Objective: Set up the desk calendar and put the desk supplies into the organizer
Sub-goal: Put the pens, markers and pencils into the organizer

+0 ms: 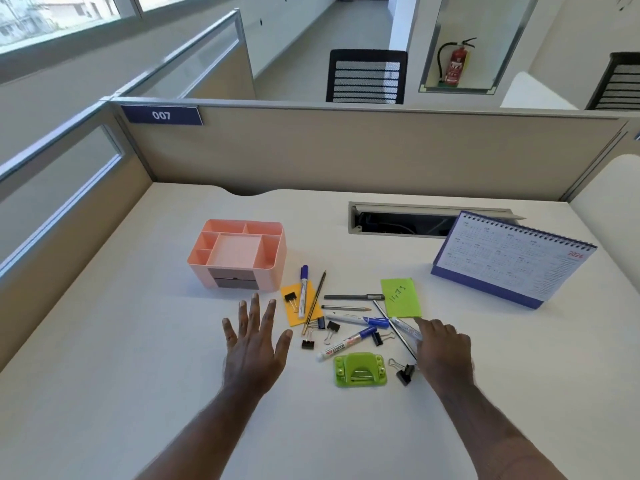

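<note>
A pink organizer (pixel 239 252) with several empty compartments stands on the white desk, left of centre. The blue desk calendar (pixel 509 259) stands upright at the right. Between them lie markers (pixel 348 342), pencils (pixel 314 303), a pen (pixel 353 297), black binder clips (pixel 405 373), a green sticky pad (pixel 401 297), an orange sticky pad (pixel 294 311) and a green hole punch (pixel 360 370). My left hand (pixel 254 344) hovers open, fingers spread, just left of the pile. My right hand (pixel 441 348) rests at the pile's right edge, fingertips touching a white marker (pixel 403 328); whether it grips it is unclear.
An open cable tray (pixel 398 223) is set into the desk behind the supplies. Beige cubicle partitions (pixel 346 150) wall the back and left sides. A black chair (pixel 367 76) stands beyond the partition.
</note>
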`<state>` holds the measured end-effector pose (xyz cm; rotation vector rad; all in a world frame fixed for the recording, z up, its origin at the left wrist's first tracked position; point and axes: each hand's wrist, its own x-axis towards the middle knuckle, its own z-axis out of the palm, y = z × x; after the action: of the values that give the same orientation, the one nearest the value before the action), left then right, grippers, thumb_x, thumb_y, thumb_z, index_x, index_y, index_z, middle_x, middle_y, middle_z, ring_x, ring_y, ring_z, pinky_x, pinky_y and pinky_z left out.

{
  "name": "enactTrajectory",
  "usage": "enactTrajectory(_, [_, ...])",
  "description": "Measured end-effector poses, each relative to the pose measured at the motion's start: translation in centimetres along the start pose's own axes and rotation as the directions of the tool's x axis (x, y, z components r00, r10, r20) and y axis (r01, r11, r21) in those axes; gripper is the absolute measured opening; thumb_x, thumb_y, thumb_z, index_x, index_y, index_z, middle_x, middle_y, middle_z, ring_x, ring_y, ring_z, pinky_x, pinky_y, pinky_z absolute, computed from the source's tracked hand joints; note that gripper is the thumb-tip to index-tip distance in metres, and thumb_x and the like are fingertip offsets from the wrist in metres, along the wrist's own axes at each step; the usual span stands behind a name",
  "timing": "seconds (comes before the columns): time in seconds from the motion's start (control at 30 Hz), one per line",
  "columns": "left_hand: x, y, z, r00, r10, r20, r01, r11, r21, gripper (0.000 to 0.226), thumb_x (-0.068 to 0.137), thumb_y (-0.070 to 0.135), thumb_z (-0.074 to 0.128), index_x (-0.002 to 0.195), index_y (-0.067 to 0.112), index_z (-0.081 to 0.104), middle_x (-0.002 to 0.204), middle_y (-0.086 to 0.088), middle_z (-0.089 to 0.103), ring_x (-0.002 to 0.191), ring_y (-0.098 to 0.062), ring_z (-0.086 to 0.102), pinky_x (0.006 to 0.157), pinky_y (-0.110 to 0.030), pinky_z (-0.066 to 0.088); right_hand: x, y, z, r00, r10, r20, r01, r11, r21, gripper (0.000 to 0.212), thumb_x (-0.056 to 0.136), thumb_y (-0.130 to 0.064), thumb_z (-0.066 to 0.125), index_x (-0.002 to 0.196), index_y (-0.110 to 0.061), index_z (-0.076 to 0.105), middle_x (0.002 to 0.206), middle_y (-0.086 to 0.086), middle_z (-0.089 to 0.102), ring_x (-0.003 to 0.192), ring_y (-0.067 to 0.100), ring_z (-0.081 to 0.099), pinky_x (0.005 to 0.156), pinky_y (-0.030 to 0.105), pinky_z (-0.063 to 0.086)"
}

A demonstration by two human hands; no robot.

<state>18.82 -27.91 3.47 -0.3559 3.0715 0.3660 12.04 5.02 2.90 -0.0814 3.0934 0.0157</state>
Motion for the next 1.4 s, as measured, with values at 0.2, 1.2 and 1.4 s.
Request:
enactTrajectory(0.2, [-0.1,-0.5,-0.2,1.0,0.004,0.008,-0.003,0.991,-0.137,0.061,0.1,0.053,0.028,0.156,0.032,0.018,0.166,0.001,0.001,0.15,-0.017,-0.015,0.115,-0.046,-0.02,1.0,-0.1,0.5,0.994,0.075,0.073,-0.071,0.995,-0.064,0.04,0.09,-0.023,0.05,0.128,-0.035,0.052,0.112,-0.007,0.064,0.103,0.019,0.062,0.082,0.035,0.04])
enactTrajectory(1.2, [2.1,3.0,-6.3,0.935,0.071,0.348,0.355,-0.159,-0.921,0.026,0.088,0.004,0.064,0.114,0.003,0.066,0.105,-0.019,0.074,0.091,-0.023,0.074,0.072,-0.024,0.06,-0.7,-7.8,-5.2,0.965,-0.136,0.226,-0.193,0.216,0.957,0.03,0.086,0.002,0.065,0.11,-0.016,0.065,0.112,0.004,0.072,0.091,0.012,0.068,0.084,0.029,0.055])
enactTrajectory(1.4, [6.2,-4.8,-10.6,0.987,-0.153,0.045,0.061,0.106,-0.992,0.021,0.092,-0.001,0.062,0.099,0.015,0.074,0.097,-0.014,0.076,0.083,-0.019,0.072,0.079,-0.027,0.059,1.6,-6.3,-1.3,0.959,-0.216,0.185,0.111,0.882,0.458,0.029,0.087,-0.018,0.057,0.108,-0.035,0.069,0.115,-0.008,0.057,0.111,0.015,0.05,0.094,0.035,0.046])
